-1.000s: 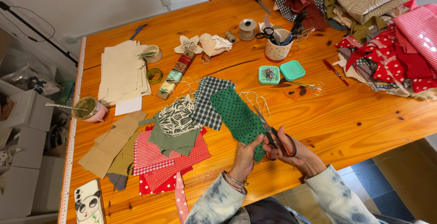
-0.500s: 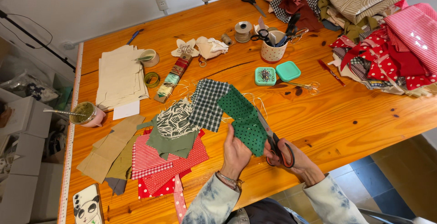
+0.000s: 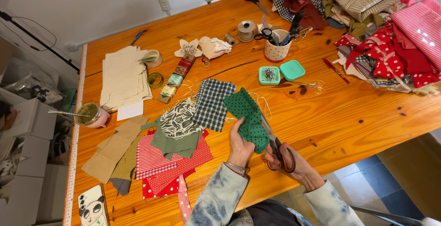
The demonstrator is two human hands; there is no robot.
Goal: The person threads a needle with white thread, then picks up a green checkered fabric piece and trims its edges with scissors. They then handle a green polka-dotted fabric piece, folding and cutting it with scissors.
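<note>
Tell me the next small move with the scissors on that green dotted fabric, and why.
Probably close the scissors for another snip: the right hand has the blades against the edge of the green dotted fabric, and the left hand holds it up, lifted off the table.

Bright, even daylight fills the room and the picture is sharp throughout. The wooden table (image 3: 349, 115) shines with soft glare near its middle. Shadows stay faint. Wide-angle distortion bends the edges.

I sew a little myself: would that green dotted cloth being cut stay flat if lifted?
Probably not. The green dotted cloth already bunches and folds in the left hand, so it looks floppy and light. It would likely sag away from the scissors.
</note>
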